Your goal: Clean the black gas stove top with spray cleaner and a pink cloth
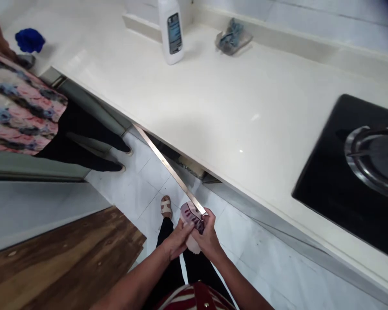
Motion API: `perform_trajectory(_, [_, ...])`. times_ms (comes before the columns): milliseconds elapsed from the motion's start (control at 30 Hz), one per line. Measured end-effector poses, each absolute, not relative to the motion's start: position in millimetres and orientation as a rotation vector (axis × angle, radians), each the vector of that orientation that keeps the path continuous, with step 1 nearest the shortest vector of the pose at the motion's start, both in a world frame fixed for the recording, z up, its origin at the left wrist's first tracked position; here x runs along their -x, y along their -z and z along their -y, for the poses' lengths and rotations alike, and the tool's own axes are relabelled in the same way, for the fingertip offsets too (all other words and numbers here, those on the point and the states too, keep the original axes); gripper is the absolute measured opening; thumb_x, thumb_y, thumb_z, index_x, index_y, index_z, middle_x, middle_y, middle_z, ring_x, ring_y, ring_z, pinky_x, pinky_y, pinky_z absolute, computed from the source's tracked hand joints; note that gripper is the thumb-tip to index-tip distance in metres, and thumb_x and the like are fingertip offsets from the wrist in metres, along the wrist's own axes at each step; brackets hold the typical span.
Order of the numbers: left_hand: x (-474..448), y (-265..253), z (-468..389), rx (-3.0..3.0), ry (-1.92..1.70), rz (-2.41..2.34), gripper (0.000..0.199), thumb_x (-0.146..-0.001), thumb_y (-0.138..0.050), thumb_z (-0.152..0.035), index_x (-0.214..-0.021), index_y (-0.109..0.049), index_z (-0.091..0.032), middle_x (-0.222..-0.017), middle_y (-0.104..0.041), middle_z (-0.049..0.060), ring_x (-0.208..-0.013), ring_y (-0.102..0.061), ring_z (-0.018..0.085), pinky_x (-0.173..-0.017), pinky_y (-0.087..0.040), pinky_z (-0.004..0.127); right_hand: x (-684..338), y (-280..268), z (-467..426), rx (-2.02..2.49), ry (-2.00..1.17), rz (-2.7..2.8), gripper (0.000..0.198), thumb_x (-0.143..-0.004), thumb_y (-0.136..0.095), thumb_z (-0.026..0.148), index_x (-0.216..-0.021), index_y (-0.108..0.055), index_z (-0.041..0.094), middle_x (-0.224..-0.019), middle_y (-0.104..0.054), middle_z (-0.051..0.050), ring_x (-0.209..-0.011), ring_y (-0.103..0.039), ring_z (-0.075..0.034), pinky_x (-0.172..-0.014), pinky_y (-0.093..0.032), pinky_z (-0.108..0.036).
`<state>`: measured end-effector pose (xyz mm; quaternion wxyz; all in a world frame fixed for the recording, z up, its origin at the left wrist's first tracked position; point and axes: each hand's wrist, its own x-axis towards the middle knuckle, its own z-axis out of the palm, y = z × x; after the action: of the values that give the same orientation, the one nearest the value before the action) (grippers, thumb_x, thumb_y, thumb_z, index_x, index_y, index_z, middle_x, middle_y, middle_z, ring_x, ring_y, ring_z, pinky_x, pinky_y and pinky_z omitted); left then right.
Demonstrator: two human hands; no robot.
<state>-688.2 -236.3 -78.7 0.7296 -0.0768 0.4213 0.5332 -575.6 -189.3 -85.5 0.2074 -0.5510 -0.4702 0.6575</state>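
It's bright in here; small glints sit on the pale countertop [268, 86] around two and three o'clock. Print on the bottle [173, 36] at twelve o'clock blurs, and darkness clouds the two o'clock corner.

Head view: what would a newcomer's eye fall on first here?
The black stove at the right stands out against the pale counter, as does a vivid blue bundle at far left. Near the lower middle, a long metallic strip slants toward the left hand and right hand, which hold a patterned cloth.
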Motion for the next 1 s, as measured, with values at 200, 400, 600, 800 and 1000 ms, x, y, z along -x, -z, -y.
perform_trajectory(200, [681.0,97.7,244.2,0.394,-1.279,-0.913,0.055,-0.063,-0.088,-0.025,-0.112,-0.064,-0.017,-0.102,-0.076,0.011,-0.1,-0.072,0.028,-0.098,-0.052,0.043,564.8,86.7,192.3,1.563,-1.866,1.424,0.071,-0.078,-0.067,0.034,-0.136,-0.027,0.026,-0.115,-0.063,-0.008,-0.104,-0.067,-0.022,-0.092,-0.055,-0.04])
perform_trajectory(400, [697.8,107.2,244.6,0.47,-1.443,-0.935,0.052,-0.065,-0.084,-0.031,-0.11,-0.062,-0.018,-0.094,-0.076,0.008,-0.092,-0.073,0.027,-0.091,-0.055,0.043,550.3,82.4,177.9,1.667,-1.577,1.845,0.057,-0.082,-0.059,0.045,-0.13,-0.038,0.023,-0.106,-0.06,-0.008,-0.091,-0.064,-0.023,-0.069,-0.055,-0.035])
perform_trajectory(600, [701.9,106.0,228.6,0.484,-1.487,-0.89,0.059,-0.061,-0.086,-0.027,-0.113,-0.061,-0.019,-0.097,-0.076,0.008,-0.092,-0.073,0.026,-0.09,-0.055,0.042,552.3,76.0,185.6,1.634,-1.421,2.085,0.052,-0.084,-0.052,0.041,-0.131,-0.042,0.021,-0.11,-0.061,-0.01,-0.097,-0.063,-0.026,-0.074,-0.054,-0.038])
perform_trajectory(800, [670.6,98.7,224.0,0.536,-1.469,-0.927,0.047,-0.062,-0.082,-0.029,-0.102,-0.061,-0.017,-0.081,-0.073,0.005,-0.075,-0.071,0.022,-0.079,-0.056,0.037,549.1,71.2,172.8,1.568,-1.311,2.246,0.041,-0.087,-0.047,0.043,-0.12,-0.051,0.02,-0.11,-0.061,-0.011,-0.097,-0.062,-0.026,-0.081,-0.052,-0.04])
perform_trajectory(1000, [701.0,91.9,192.1,0.544,-1.597,-1.114,0.045,-0.065,-0.078,-0.029,-0.105,-0.059,-0.018,-0.076,-0.07,0.002,-0.07,-0.068,0.02,-0.074,-0.055,0.036,551.4,64.8,157.0,1.599,-1.28,2.38,0.039,-0.092,-0.04,0.059,-0.102,-0.053,0.023,-0.096,-0.066,-0.009,-0.083,-0.063,-0.025,-0.073,-0.047,-0.037])
